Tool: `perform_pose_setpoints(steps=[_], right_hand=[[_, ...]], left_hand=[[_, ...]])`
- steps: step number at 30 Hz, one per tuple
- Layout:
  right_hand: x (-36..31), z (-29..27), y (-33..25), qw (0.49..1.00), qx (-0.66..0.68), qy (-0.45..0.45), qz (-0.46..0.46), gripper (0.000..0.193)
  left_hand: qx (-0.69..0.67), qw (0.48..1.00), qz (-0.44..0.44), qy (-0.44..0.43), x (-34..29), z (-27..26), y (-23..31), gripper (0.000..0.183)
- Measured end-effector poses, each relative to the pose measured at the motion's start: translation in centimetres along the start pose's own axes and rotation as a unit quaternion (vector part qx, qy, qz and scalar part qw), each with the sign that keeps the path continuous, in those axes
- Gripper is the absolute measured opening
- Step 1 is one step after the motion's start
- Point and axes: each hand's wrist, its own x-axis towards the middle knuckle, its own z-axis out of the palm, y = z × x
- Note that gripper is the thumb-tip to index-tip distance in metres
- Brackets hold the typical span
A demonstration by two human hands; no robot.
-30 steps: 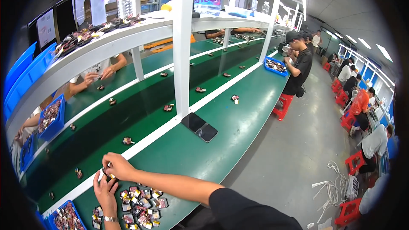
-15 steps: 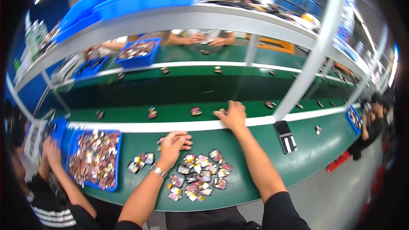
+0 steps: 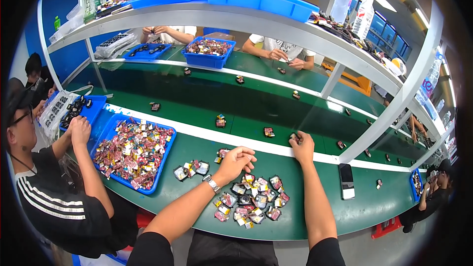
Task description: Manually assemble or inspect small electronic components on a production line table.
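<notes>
My right hand (image 3: 304, 147) reaches over the white rail onto the green conveyor belt. Its thumb and fingertips close on a small electronic module (image 3: 293, 137), partly hidden by them. Over the green worktop, my left hand (image 3: 236, 163) hovers with fingers loosely bent and apart, holding nothing I can see. Just beside its wrist lies another module (image 3: 221, 154). Between my forearms spreads a loose pile of modules (image 3: 253, 199) with reddish boards, yellow and white patches and black casings. A smaller cluster (image 3: 191, 169) sits left of my left wrist.
A blue tray (image 3: 172, 153) heaped with modules stands left, beside a seated co-worker's hands (image 3: 80, 130). Several modules ride the belt (image 3: 192, 116). A dark phone-like object (image 3: 346, 181) lies right, near a shelf post (image 3: 379, 103). Overhead runs a grey shelf (image 3: 182, 17); people work opposite.
The head view has turned, shifting the scene to the right. My right hand's fingers have drawn in around the module on the belt. My left hand stays near the pile.
</notes>
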Motion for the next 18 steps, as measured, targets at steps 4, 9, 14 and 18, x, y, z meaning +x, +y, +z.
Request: perform_pose_setpoints(steps=[4, 9, 14, 18], right_hand=[[-3.8, -2.4, -7.3, 0.967, 0.198, -0.111, -0.115, 0.064], [-7.5, -3.0, -12.7, 0.927, 0.174, -0.195, -0.269, 0.060], [-8.1, -3.1, -13.5, 0.916, 0.153, -0.160, -0.335, 0.044], [-9.2, -2.5, -12.8, 0.945, 0.135, -0.062, -0.290, 0.023]], left_hand=[[-0.031, 0.999, -0.036, 0.005, -0.1, -0.3, 0.6, 0.031], [-0.091, 0.985, -0.121, -0.079, 0.0, -1.1, 1.6, 0.043], [-0.044, 0.985, -0.115, -0.119, 0.3, -2.5, 0.8, 0.032], [-0.106, 0.988, -0.098, -0.064, -0.3, -0.5, 2.2, 0.033]])
